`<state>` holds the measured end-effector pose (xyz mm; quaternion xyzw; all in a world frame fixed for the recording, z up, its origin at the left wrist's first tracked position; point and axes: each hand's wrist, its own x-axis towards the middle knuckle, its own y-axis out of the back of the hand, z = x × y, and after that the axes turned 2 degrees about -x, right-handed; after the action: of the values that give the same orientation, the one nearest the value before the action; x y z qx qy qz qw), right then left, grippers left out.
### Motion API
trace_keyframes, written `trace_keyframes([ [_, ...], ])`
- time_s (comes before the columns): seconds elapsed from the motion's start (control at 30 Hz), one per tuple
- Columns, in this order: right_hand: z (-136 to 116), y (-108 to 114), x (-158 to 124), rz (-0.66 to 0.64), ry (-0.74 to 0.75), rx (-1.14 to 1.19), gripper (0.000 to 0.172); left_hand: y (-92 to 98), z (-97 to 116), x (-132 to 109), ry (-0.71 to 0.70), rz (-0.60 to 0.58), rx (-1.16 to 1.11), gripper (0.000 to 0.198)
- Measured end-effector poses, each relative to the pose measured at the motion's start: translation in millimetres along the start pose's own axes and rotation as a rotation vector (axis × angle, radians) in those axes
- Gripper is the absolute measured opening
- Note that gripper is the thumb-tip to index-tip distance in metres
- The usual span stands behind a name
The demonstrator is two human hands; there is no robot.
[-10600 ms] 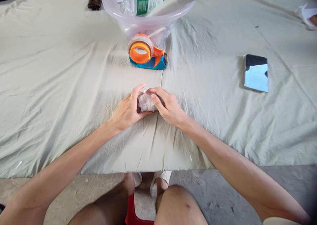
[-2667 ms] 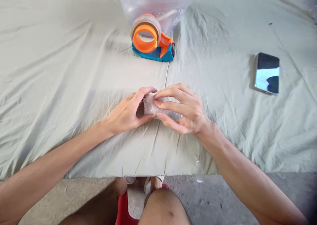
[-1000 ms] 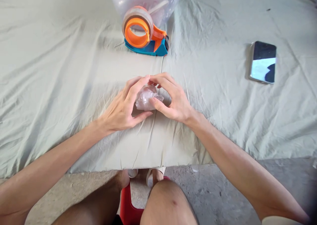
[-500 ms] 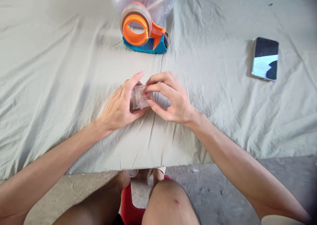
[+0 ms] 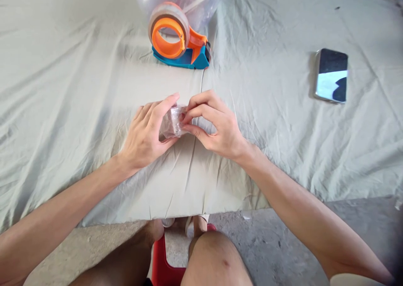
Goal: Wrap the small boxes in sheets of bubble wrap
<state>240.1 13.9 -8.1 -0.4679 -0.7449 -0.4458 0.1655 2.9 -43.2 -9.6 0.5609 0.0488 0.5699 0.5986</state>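
Observation:
A small block wrapped in clear plastic sits between my two hands, low over the cloth near the middle of the table. My left hand is curved around its left side, thumb along the near edge and fingers at the far edge. On the right side, my right hand pinches at the plastic with thumb and fingertips bunched together. What lies inside the wrapping is too blurred to make out.
Beyond my hands stands an orange and blue tape dispenser with a roll of tape. Behind it is a clear plastic bag. A phone lies at the right on the pale tablecloth. Under the table edge shows a red stool.
My right fingertips have closed in on the wrapped block's right end, and the block has turned slightly in my left hand. The whole view has shifted a little.

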Motion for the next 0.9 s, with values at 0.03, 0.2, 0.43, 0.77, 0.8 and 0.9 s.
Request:
trace_keyframes([
  [0.03,-0.4,0.2,0.5,-0.001,-0.001,0.011,0.005,-0.3,0.0,0.2,-0.015,0.011,0.006,0.072],
  [0.2,-3.0,-0.8,1.9,-0.017,0.050,0.072,0.008,-0.4,-0.6,1.6,0.025,-0.016,0.068,0.070],
  [0.43,-6.4,-6.8,-2.8,0.024,0.072,0.059,0.007,1.7,-4.7,3.7,0.072,-0.050,-0.012,0.056],
  [0.77,-6.8,-7.5,-2.9,0.060,0.066,0.050,0.034,4.7,-8.0,5.0,0.023,-0.116,-0.042,0.050],
  [0.8,-8.3,-7.3,-2.6,0.058,0.045,0.062,0.039,4.6,-7.8,4.8,0.034,-0.113,-0.040,0.047],
  [0.9,-13.1,-6.5,-1.8,0.023,-0.006,0.087,0.042,3.1,-6.4,4.4,0.055,-0.102,-0.034,0.043],
])
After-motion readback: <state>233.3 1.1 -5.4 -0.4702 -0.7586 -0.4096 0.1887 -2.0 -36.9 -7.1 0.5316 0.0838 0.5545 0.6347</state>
